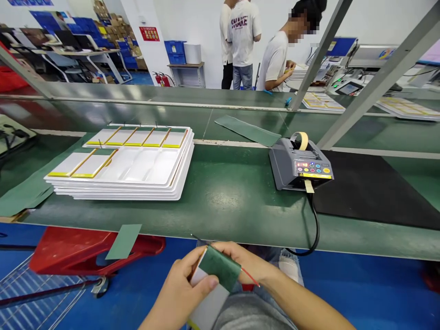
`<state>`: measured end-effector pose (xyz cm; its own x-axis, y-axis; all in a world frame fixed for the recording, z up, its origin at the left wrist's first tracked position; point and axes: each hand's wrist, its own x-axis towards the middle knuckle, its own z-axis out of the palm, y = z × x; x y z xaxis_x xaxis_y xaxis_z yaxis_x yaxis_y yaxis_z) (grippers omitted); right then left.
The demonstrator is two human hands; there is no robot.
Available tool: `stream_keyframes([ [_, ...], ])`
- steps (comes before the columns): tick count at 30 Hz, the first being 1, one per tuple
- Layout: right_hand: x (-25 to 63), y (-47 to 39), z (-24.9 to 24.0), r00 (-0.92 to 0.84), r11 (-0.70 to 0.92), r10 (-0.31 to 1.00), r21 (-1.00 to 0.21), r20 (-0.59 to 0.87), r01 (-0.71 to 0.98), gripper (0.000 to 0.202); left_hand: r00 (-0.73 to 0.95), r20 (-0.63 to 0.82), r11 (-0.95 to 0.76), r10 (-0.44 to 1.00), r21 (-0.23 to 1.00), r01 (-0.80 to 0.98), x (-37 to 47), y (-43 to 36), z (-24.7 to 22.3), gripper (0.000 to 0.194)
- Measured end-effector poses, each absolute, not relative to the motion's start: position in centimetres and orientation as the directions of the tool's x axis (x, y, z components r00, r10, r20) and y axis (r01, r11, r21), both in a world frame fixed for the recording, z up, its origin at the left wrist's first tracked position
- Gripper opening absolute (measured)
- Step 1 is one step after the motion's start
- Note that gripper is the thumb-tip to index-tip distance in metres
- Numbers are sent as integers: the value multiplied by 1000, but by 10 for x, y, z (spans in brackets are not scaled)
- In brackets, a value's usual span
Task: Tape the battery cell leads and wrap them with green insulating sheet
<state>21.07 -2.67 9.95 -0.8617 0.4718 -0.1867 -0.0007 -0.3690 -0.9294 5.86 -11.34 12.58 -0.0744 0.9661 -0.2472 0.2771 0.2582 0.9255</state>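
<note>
A factory assembly workshop — beyond the left hand [184, 284], a long green workbench [223, 213] bears stacked white trays [146, 166]; ahead-right of the right hand [249, 262], a tape dispenser [282, 166]; farther off, 1 co-worker [275, 59].

Left hand [185, 286] curled, thumb [207, 285] foremost; right hand [245, 259] near, partly hidden; bare right forearm [299, 293] slants from lower right.

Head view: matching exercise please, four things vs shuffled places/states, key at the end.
Things
1. Tape dispenser
2. White trays
3. Black mat
4. Green-and-grey pack

Places/states
A. Lying flat, far right of the bench
B. Held, left hand gripping it
C. Tape strip sticking out in front
D. Stacked

Pairs: 1-C, 2-D, 3-A, 4-B
</note>
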Motion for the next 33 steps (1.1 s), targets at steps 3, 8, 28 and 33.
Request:
stream_keyframes([
  [3,218,-16,103,-803,-219,589,-974,-92,-49,31,-9,-283,283,959,959,8,61,-107,120,48],
  [8,226,2,113,-932,-399,338,-877,129,-266,82,148,-350,375,925,904,-206,71,-103,111,52],
  [28,255,13,55,-477,268,863,-952,168,149,47,-472,41,316,880,693,649,-42,-72,178,43],
  [33,280,23,17,-293,178,954,-899,58,401,40,-596,129,514,793,383,767,-161,-27,233,44],
])
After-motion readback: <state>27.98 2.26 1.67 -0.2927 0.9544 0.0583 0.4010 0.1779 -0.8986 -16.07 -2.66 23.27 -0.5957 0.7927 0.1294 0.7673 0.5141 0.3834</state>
